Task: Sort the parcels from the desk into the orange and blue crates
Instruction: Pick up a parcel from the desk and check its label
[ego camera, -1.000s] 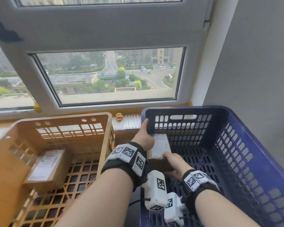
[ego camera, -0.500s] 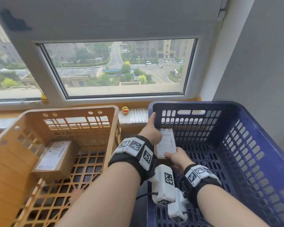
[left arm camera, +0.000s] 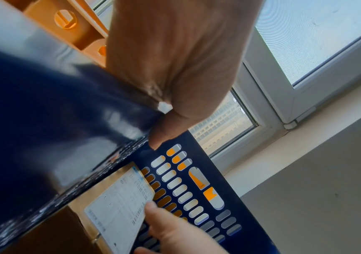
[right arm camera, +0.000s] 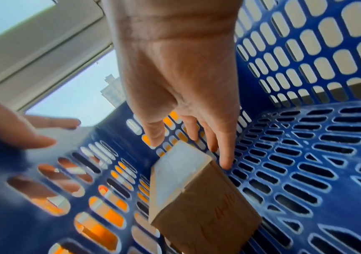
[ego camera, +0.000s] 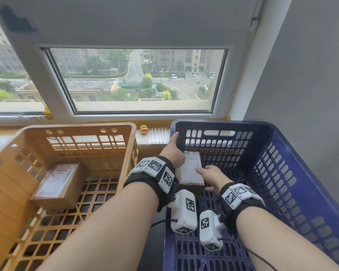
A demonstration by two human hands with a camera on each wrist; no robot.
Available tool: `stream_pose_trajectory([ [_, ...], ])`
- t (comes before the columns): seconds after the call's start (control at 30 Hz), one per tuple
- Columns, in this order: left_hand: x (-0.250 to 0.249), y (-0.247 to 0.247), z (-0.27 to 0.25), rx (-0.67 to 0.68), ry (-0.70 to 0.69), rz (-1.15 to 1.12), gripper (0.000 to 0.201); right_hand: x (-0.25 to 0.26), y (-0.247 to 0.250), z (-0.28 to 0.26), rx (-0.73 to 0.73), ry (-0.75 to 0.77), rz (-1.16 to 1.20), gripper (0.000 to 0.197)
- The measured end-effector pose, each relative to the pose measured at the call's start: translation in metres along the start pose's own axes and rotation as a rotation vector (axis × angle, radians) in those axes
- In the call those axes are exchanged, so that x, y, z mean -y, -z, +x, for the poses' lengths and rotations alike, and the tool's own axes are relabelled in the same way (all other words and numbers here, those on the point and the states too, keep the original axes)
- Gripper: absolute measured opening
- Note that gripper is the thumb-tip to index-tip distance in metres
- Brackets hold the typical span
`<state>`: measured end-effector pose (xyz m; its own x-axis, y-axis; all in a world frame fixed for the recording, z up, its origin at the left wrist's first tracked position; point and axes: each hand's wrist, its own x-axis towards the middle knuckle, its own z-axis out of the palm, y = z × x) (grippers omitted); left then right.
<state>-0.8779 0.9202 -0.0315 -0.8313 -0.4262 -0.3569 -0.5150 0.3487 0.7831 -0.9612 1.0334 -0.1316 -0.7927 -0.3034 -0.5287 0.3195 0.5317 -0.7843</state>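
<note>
Orange crate (ego camera: pixel 8 182) left, labelled parcel (ego camera: pixel 59 184) inside, blue crate (ego camera: pixel 209 123) right, second parcel (ego camera: pixel 190 171) in far-left corner, yellow toy (ego camera: pixel 143 129) on windowsill (ego camera: pixel 142 139)

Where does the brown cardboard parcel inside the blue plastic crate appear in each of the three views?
Head: the brown cardboard parcel sits just right of centre, label up, in the crate's far left corner.
Left wrist: the parcel is at bottom centre-left, below the dark rim.
Right wrist: the parcel is at lower centre.
Shared landmark: the slotted wall of the blue plastic crate.
</note>
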Motion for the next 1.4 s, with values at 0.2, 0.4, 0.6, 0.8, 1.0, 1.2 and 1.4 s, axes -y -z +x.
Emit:
stream_pose_trajectory([
  [0.2,-0.010,0.003,-0.007,-0.018,-0.008,0.056,0.066,0.028,0.016,-0.030,-0.006,0.065,0.074,0.043],
  [0.4,-0.013,0.004,-0.024,-0.087,-0.002,0.124,0.043,0.049,0.024,-0.065,0.023,0.104,0.080,0.008],
  [0.6,-0.016,0.010,-0.039,-0.128,-0.008,0.120,0.036,0.065,0.028,-0.084,0.057,0.176,0.061,0.030],
  [0.8,-0.015,0.030,-0.053,-0.156,-0.035,0.065,0.038,0.085,0.024,-0.106,0.064,0.182,0.019,0.009],
  [1.0,-0.003,0.064,-0.071,-0.190,-0.101,0.027,0.035,0.106,0.006,-0.138,0.068,0.265,0.037,0.029],
  [1.2,0.028,0.118,-0.097,-0.239,-0.105,-0.022,0.030,0.134,-0.042,-0.178,0.085,0.306,0.045,0.015],
  [1.4,0.076,0.182,-0.145,-0.353,-0.067,-0.025,0.008,0.153,-0.125,-0.218,0.099,0.401,-0.048,0.017],
])
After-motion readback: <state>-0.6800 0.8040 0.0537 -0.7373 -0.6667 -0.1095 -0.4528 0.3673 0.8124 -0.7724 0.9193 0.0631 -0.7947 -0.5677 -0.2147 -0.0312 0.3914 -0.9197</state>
